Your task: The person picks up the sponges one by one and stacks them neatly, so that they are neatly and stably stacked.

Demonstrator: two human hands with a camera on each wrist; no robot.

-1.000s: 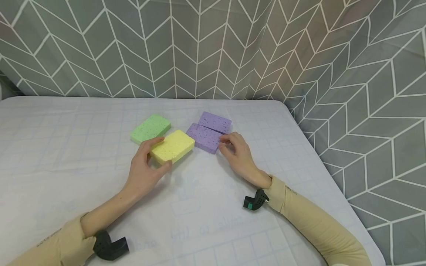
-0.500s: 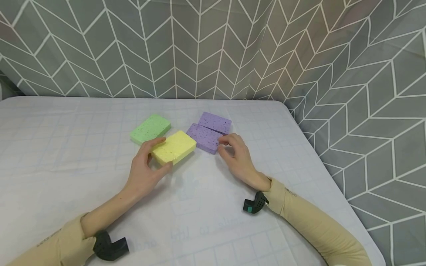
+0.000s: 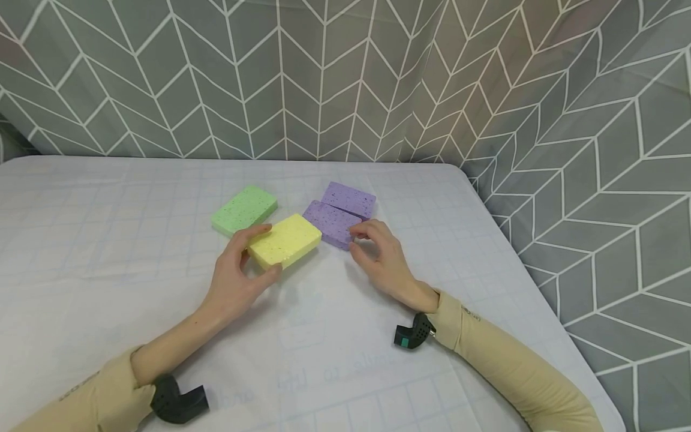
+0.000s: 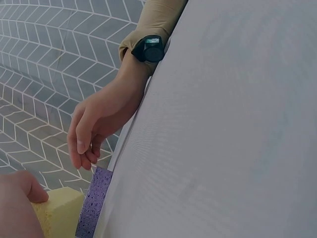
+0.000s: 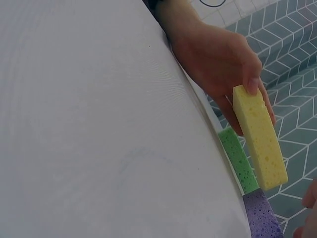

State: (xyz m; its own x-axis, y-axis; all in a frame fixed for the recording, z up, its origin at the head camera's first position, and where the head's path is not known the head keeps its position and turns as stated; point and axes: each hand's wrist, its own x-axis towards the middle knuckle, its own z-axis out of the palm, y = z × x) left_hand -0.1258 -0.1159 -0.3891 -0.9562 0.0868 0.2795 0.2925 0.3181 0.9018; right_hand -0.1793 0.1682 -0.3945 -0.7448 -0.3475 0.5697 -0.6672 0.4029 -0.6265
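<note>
A person's left hand is holding a yellow sponge by its left end, the thumb pressing the near side and the fingers grasping the far side. The sponge is hanging tilted above a white-covered worktop, its free end pointing toward two purple sponges. The right hand is hovering by the right end of the front purple sponge; its fingers are curling loosely, apparently holding nothing, though whether they are touching that sponge is impossible to tell. The rear purple sponge is lying close behind, and a green sponge is resting flat to the left.

Because the left hand is gripping only one end, the yellow sponge could be twisting or slipping out if the thumb eases. If it is coming down too far right, its free corner could be catching the front purple sponge and nudging it askew. A careless brush from the right fingers could likewise be pushing that sponge against the rear one.
</note>
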